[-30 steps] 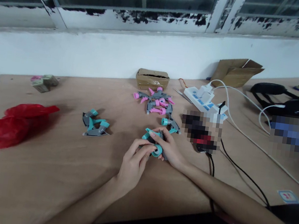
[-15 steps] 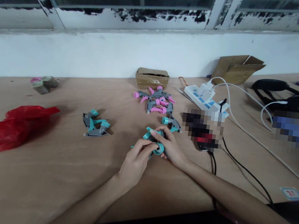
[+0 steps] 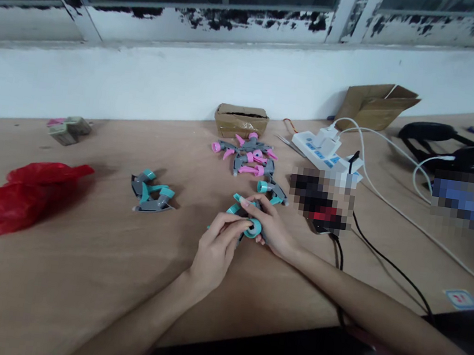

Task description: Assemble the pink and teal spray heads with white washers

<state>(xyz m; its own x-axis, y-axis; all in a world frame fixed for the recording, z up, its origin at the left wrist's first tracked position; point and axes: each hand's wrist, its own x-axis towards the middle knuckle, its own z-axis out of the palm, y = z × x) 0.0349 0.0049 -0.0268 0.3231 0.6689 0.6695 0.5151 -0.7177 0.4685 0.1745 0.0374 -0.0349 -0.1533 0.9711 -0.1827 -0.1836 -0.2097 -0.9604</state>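
My right hand (image 3: 271,228) is wrapped round a grey and teal trigger sprayer head (image 3: 253,229), whose round teal collar faces up toward me. My left hand (image 3: 215,250) is closed, its thumb and forefinger pinched together at the collar's dark opening; what lies between the fingertips is too small to make out. A bit of teal peeks out beside the left fingers, mostly hidden. Just beyond my right hand lies another teal sprayer head (image 3: 277,193). Off to the left, a pair of teal and grey sprayer heads (image 3: 152,206) rests on the table.
Pink and grey sprayer heads (image 3: 254,162) lie piled before a small cardboard box (image 3: 240,123). A red plastic bag (image 3: 25,196) sits at left. Right of my hands are a blurred phone (image 3: 318,203), a white power strip (image 3: 320,156), cables and an open carton (image 3: 371,108).
The view has tilted slightly, so everything sits a little higher in the picture. Both hands keep nearly the same hold, with a small shift of the left fingers at the collar.
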